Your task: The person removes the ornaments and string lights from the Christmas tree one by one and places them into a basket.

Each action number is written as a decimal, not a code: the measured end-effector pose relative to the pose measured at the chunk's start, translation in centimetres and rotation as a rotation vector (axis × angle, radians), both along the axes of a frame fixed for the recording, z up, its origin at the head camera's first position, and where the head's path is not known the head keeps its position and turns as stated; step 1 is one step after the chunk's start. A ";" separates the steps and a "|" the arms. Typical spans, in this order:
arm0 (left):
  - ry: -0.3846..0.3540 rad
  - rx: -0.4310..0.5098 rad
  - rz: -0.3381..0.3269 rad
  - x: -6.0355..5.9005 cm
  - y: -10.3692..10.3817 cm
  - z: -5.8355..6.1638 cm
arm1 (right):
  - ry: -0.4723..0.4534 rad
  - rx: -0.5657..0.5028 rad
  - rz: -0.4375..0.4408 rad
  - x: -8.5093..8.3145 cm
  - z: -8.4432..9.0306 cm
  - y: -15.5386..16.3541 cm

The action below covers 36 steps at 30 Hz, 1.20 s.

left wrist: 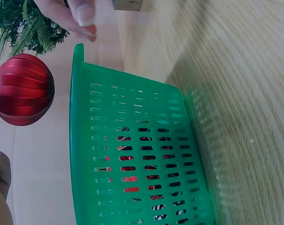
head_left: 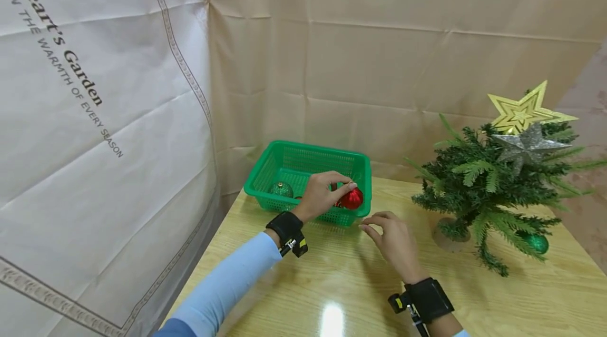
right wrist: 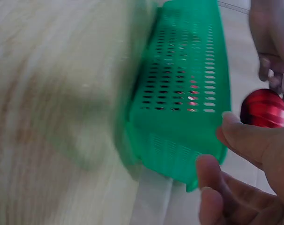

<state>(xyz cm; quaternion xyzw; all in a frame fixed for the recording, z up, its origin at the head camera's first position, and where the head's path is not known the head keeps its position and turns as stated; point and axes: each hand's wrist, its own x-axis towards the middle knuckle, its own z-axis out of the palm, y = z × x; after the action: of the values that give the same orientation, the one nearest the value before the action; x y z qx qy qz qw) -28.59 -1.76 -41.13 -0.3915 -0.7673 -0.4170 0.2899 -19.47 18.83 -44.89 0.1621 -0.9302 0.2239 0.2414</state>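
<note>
In the head view, just below and right of the middle, the left hand (head_left: 322, 195) pinches the ribbed red ornament (head_left: 352, 198) near its top, so the round ball sits right of that grip, at the right end of the green basket (head_left: 322, 148). The right hand (head_left: 391, 237), holding nothing, thumb and fingers parted, is lower right of the ball, apart from it, and nearer the small tree (head_left: 502, 179) at the frame's right.

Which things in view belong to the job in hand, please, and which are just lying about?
Job in hand:
red bauble, held by the left hand
green basket
green bauble inside it
tree, probably, since it bears a gold star

Just around:
printed cloth
beige cloth
</note>
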 end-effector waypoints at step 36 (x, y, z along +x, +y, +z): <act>-0.013 -0.008 0.117 -2.2 -4.3 -1.9 | 0.074 0.009 -0.016 -1.9 0.3 -0.8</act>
<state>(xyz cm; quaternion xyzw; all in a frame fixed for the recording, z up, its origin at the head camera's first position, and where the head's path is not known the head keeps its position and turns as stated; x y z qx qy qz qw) -30.78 -6.03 -43.03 -0.3444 -0.7925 -0.3988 0.3071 -21.35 18.01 -44.55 0.1640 -0.9229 0.2119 0.2765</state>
